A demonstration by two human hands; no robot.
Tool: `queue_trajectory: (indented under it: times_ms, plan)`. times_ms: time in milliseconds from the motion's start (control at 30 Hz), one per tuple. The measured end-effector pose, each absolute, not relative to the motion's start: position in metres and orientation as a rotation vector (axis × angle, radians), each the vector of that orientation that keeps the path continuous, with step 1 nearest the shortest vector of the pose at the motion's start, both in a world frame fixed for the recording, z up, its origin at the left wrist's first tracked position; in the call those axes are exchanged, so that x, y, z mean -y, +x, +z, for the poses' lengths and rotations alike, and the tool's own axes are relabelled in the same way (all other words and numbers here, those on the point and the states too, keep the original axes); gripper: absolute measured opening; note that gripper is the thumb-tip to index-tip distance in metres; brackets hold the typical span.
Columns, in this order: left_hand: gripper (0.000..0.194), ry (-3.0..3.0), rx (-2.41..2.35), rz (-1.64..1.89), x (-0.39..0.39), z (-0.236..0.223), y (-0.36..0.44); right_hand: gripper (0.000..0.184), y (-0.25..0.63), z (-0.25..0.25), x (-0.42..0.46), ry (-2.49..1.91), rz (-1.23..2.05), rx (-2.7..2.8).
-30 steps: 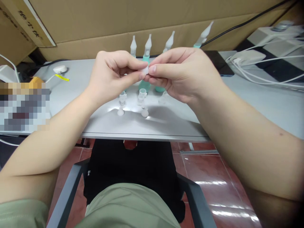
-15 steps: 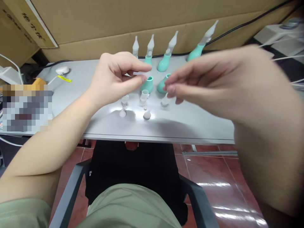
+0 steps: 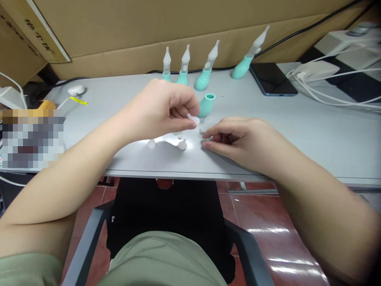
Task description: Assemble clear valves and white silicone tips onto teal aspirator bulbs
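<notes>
My left hand (image 3: 171,109) pinches a white nozzle tip (image 3: 193,119) between thumb and fingers, just above the table. To its right, my right hand (image 3: 235,137) rests low at the tabletop, thumb and fingertips closing around something small that I cannot make out. A clear plastic connector (image 3: 206,125) lies by the right fingertips. Behind the hands stands an open teal bulb (image 3: 206,105) without a tip. Two more white tips, a left one (image 3: 151,143) and a right one (image 3: 182,145), lie near the front edge, with tiny clear pieces (image 3: 179,135) behind them. My left hand hides what lies beneath it.
Several assembled nasal aspirators (image 3: 203,79) line the back of the grey table (image 3: 327,143), against a cardboard wall (image 3: 119,35). A black phone (image 3: 273,78) lies at the back right beside white cables (image 3: 321,92). At the left sits a white plug-like device (image 3: 76,90).
My right hand has come down to the tabletop beside the clear connector. My left hand has shifted right and lower, still holding the white tip.
</notes>
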State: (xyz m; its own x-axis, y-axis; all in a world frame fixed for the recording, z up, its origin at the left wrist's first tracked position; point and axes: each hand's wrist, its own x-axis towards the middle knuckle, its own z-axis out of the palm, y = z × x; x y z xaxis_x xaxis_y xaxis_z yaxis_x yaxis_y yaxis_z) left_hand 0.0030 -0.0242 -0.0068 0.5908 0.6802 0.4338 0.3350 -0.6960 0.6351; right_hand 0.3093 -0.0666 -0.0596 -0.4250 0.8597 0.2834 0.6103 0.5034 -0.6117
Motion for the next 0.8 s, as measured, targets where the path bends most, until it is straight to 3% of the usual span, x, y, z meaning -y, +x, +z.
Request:
queue_trajectory:
  times_ms: [167, 267, 433, 667, 800]
  plan:
    - [0.016, 2.258, -0.778, 0.912, 0.03, -0.005, 0.007, 0.028, 0.302, -0.042, 0.075, -1.159, 0.659, 1.828]
    - [0.018, 2.165, -0.687, 1.036, 0.031, -0.011, 0.01, 0.031, 0.289, -0.03, 0.071, -0.991, 0.629, 1.837]
    - [0.025, 1.982, -0.733, 1.161, 0.025, -0.025, 0.015, 0.03, 0.27, -0.021, 0.059, -0.768, 0.858, 1.859]
    - [0.038, 2.02, -0.668, 1.131, 0.008, -0.05, 0.013, 0.032, 0.274, -0.019, 0.062, -0.895, 0.79, 1.829]
    - [0.056, 2.209, -0.628, 1.456, 0.0, -0.045, -0.002, 0.027, 0.295, -0.024, 0.064, -1.044, 0.8, 1.738]
